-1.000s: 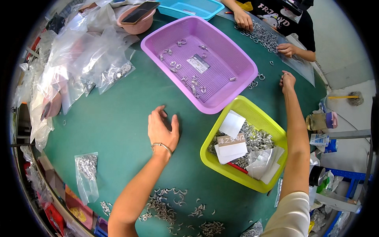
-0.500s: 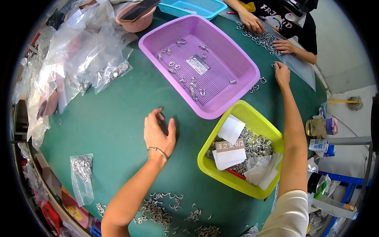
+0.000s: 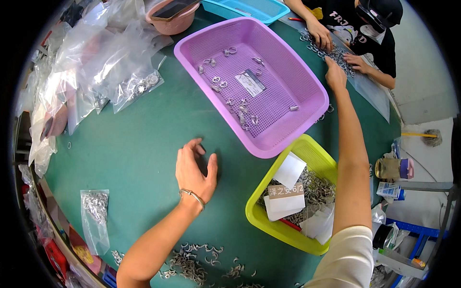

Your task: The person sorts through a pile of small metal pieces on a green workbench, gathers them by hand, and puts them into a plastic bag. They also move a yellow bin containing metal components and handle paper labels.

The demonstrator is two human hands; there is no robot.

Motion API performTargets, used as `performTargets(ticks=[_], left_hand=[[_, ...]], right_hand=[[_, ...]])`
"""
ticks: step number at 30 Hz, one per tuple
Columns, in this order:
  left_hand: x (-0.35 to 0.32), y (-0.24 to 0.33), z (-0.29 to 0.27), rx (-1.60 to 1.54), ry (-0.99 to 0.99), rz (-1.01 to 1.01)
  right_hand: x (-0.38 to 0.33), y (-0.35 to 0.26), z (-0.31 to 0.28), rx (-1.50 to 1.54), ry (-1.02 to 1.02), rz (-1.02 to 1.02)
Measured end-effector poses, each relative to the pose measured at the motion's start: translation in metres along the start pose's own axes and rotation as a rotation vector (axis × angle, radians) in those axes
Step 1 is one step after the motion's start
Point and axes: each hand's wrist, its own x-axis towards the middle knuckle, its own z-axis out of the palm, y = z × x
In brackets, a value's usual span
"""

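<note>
At the far side of the green table, the right hand is stretched out to the edge of a heap of small silvery metal loops; its fingers are bunched together, and whether a loop is pinched there cannot be told. The heap is spread on a limp, clear plastic sheet, with fingers laid on it by a co-worker's hand. Nearer in, the left hand is held loosely curled, thumb well apart from the fingers, only smooth green seen between; a thin metal bangle is worn at the wrist. Ahead, a mesh-walled purple basket is dotted with shiny pieces, some heart-shaped. Just beside it, a lime basket is topped with flat white cards.
</note>
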Motion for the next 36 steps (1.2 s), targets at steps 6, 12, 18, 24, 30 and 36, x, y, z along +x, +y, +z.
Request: performTargets(ticks=[6, 12, 18, 24, 30, 36], left_hand=[[0.000, 0.001, 0.001, -0.016, 0.002, 0.008], [0.000, 0.000, 0.001, -0.034, -0.001, -0.004], [0.000, 0.000, 0.002, -0.032, -0.006, 0.006], [0.000, 0.000, 0.000, -0.033, 0.001, -0.010], [-0.001, -0.001, 0.000, 0.019, 0.022, 0.013], [0.000, 0.000, 0.009, 0.008, 0.010, 0.030]], right_hand=[[0.005, 0.001, 0.008, 0.033, -0.005, 0.052], [-0.012, 0.026, 0.020, 0.115, 0.188, 0.024], [-0.025, 0.040, -0.002, 1.418, 0.049, 0.694], [-0.076, 0.099, -0.036, 2.189, 0.020, 1.094], [-0.120, 0.140, -0.040, 2.167, 0.298, 1.301], [-0.150, 0.169, -0.047, 2.248, -0.053, 0.831]])
